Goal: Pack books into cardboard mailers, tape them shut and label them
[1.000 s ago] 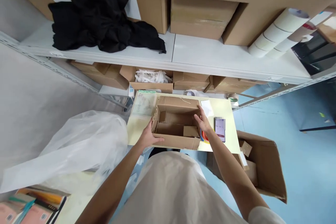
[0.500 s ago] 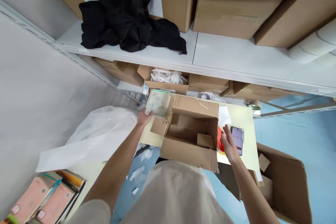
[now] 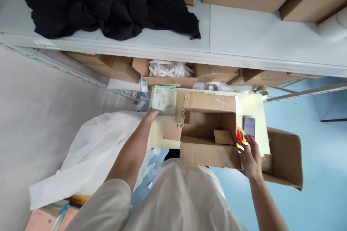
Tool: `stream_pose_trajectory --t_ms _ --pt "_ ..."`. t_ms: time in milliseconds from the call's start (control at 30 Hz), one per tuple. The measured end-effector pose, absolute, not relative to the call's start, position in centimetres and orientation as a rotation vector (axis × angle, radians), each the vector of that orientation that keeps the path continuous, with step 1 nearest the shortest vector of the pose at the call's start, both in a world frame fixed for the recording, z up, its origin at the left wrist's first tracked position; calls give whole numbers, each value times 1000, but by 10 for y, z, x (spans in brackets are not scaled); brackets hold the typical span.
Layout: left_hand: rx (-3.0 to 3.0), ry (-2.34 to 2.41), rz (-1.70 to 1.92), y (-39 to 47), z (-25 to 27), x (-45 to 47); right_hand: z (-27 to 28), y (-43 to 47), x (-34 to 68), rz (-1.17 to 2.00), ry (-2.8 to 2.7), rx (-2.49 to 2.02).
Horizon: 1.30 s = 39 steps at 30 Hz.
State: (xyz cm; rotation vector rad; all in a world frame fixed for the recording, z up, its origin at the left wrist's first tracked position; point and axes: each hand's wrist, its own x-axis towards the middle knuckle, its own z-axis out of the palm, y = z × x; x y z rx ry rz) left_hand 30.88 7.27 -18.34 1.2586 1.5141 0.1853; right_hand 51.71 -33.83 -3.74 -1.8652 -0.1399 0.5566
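Note:
My left hand (image 3: 154, 114) is at the near-left corner of a flat, squarish packet (image 3: 165, 101) in cloudy clear wrapping with a green strip along its far edge. The thumb lies along the near edge; the other fingers are partly hidden, and the hand appears closed on that corner. An open cardboard box (image 3: 207, 155) stands at the middle of the table, its flaps folded out and a small cardboard flap inside. My right hand (image 3: 252, 157) is open, fingers apart, by the box's near-right corner. Just beyond its fingertips lies a red and yellow tape roll (image 3: 240, 136).
A phone (image 3: 248, 126) lies on the pale yellow table (image 3: 261, 115). Another open carton (image 3: 287, 155) stands at the right. White plastic sheeting (image 3: 100, 144) is heaped at the left. Across the far side runs a shelf (image 3: 244, 39) with black cloth (image 3: 114, 7) and cartons.
My right hand has moved back toward me, from beside the phone to the box's near-right corner. My left hand stays at the packet's corner. The view has shifted, and the box sits farther from the packet.

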Motion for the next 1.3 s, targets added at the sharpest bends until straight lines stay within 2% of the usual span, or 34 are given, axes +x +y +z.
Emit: stream_pose_trajectory --t_ms 200,367,467,600,700,800,967,1133,1300 --pt "1173 1361 347 64 -171 304 -36 -349 512 415 -89 -1883" --pt "1223 1303 468 64 -132 286 -36 -344 517 481 -137 -1921" --pt "1397 1291 494 69 -83 263 -35 -338 527 516 -204 -1954" --pt "1619 1187 520 68 8 238 -21 -329 546 497 -420 -1978" --pt "1731 1113 479 56 73 241 12 -309 556 387 -752 -2016" --pt "1817 958 408 35 111 269 55 -274 560 332 -1112 -1891" --pt "1864 604 253 -4 107 342 85 -219 567 359 -1185 -1757" --pt "1964 458 64 -25 71 396 42 -227 571 326 -918 -1937" --pt "2232 607 -127 -29 33 413 -5 -252 551 432 -835 -2124"
